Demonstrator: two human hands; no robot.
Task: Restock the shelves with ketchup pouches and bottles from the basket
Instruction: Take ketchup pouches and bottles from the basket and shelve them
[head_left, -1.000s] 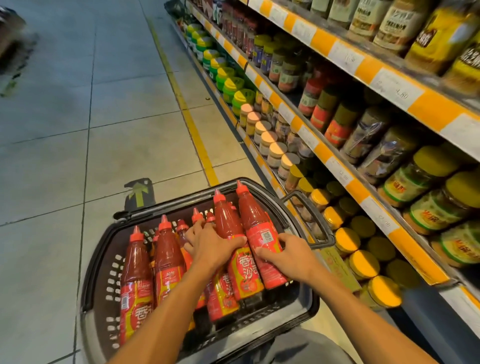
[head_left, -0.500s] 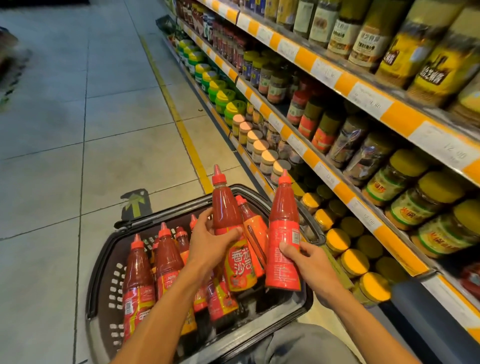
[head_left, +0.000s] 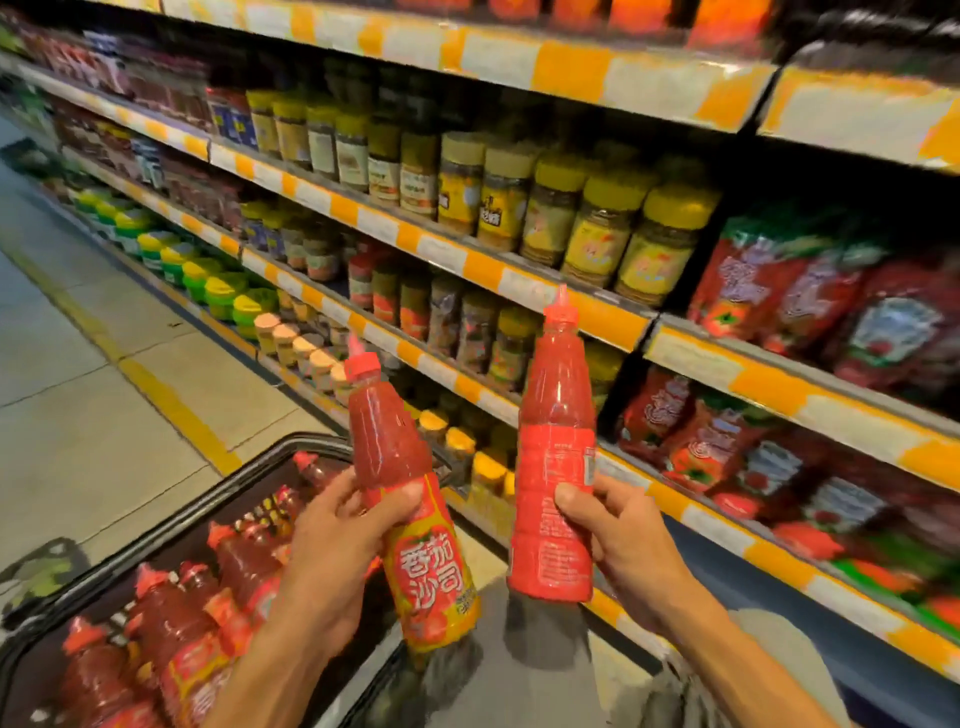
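My left hand grips a red ketchup bottle with a yellow label, tilted left, above the basket's right edge. My right hand grips a second red ketchup bottle, held upright in front of the shelves. The dark basket sits at lower left with several more ketchup bottles standing in it. Red ketchup pouches fill the shelves at the right, on two levels.
Jars with yellow lids and other jars line the shelves to the left of the pouches. Low jars with orange and green lids stand along the bottom shelf. A tiled aisle floor with a yellow line lies at left.
Both hands have lifted their bottles up out of the basket and toward the shelves. My view has swung up and right, bringing the pouch shelves into sight.
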